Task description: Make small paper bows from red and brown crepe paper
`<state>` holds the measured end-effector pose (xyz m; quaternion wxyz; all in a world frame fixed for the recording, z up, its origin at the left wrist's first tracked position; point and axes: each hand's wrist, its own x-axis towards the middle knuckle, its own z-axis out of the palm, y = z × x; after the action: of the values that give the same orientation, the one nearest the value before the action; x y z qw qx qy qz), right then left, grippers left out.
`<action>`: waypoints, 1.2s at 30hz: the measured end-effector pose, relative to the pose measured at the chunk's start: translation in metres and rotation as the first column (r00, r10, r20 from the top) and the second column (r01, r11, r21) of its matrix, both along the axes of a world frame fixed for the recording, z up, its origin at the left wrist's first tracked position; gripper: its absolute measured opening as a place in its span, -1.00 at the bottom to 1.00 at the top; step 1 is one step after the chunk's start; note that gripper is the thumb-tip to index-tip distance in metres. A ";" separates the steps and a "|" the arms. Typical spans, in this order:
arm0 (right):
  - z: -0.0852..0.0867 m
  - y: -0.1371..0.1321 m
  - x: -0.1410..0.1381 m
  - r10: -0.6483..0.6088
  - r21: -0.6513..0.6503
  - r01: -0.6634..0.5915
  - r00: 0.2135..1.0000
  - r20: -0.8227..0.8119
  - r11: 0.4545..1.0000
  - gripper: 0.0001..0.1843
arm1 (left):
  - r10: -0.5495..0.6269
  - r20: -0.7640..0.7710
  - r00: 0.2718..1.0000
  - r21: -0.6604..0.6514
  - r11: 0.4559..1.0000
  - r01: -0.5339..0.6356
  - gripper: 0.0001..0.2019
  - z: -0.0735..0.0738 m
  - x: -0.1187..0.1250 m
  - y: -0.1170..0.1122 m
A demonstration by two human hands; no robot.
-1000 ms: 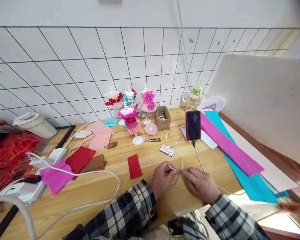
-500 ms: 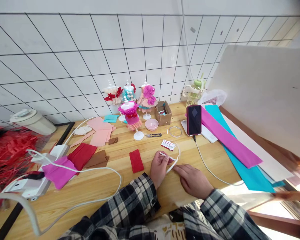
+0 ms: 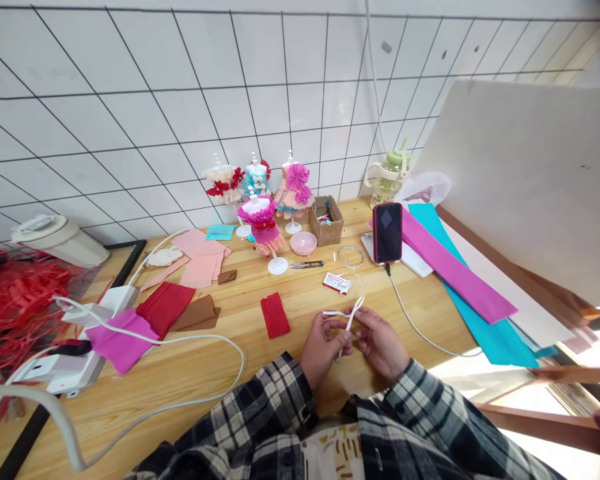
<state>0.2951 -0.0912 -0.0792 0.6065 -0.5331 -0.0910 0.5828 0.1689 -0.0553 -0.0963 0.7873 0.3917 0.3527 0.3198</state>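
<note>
Just below and right of the frame's centre, the left hand (image 3: 324,348) and the right hand (image 3: 384,343) come close together, both pinching a looped white ribbon (image 3: 351,319), with a small red sheet (image 3: 275,315) lying to its left.

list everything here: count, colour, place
ribbon: one, white, front centre
dress forms: four, white, mixed dresses, rear centre
box: one, brown, rear centre
bowl: one, pink, beside box
snips: one, black, before bowl
packet: one, red and white, centre
wire coil: one, pale, centre
phone: one, dark, right
bottle: one, green lid, rear right
paper pieces: several, mixed, left
long sheets: several, mixed, right
cables: several, white, around
power strip: one, white, left
shreds: many, red, far left
tumbler: one, cream, rear left
table: one, tan, beneath
left hand, right hand: two, bare, at ribbon
</note>
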 end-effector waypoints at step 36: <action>0.031 0.037 0.176 0.282 -0.275 0.066 -0.157 0.947 0.959 -0.71 | 0.138 -0.746 0.652 0.622 0.495 0.607 -0.80 0.032 -0.045 0.031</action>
<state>0.4715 -0.0547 -0.0479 0.2082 -0.8432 -0.4947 0.0311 0.1236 -0.0243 -0.0639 0.3318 0.8575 0.3659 0.1443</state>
